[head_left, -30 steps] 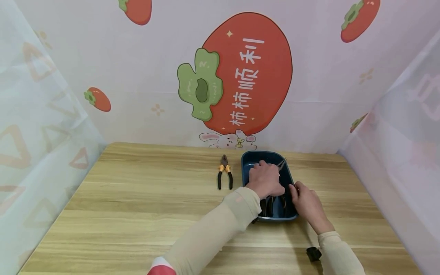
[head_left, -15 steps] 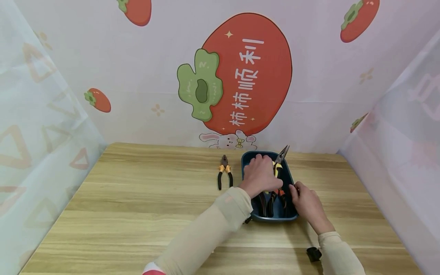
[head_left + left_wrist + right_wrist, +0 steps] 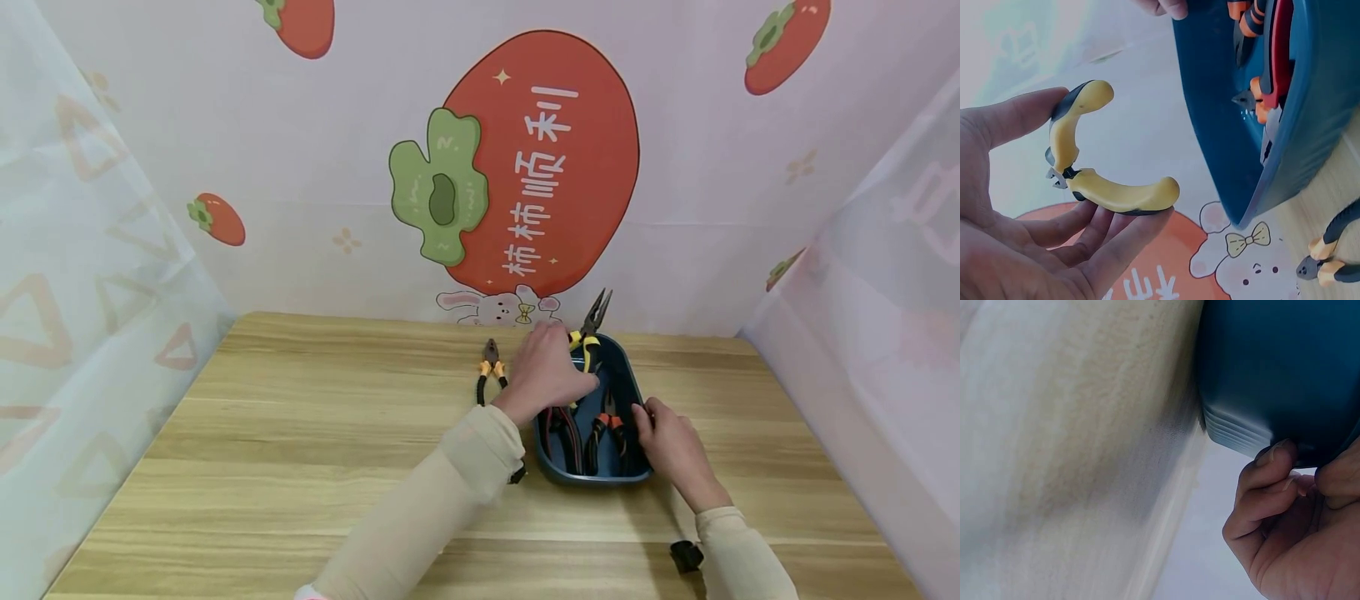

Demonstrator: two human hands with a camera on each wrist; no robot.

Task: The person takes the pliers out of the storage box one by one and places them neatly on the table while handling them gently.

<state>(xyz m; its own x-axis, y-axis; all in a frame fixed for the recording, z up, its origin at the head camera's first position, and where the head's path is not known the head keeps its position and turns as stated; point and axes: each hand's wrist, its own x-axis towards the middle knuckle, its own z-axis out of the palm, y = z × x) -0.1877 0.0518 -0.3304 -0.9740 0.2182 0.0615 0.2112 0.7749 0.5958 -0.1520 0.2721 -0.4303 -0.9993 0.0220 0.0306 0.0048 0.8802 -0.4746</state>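
Note:
Between thumb and fingers, my left hand (image 3: 546, 367) holds needle-nose pliers (image 3: 592, 325) above the back of the blue bin (image 3: 630, 367). In the left wrist view the yellow-and-black handles (image 3: 1125, 194) are spread apart, thumb on one and fingers along the other. Their long jaws point away toward the wall. My right hand (image 3: 671, 446) grips the bin's right wall, its curled fingers (image 3: 1266, 487) against the outside. Orange-and-black pliers (image 3: 606, 433) and a red-and-black handled tool (image 3: 566, 437) lie inside the bin, the latter partly hidden by my left hand in the head view.
Left of the bin, another pair of pliers (image 3: 491, 367) with orange-and-black handles lies on the wooden table (image 3: 300, 433). A printed wall sheet (image 3: 337, 167) rises right behind the table's back edge. Near the right sleeve is a small black object (image 3: 686, 556).
My left hand has come up and left out of the bin, bringing the needle-nose pliers over its back rim and uncovering the tools inside. The right hand stays on the bin.

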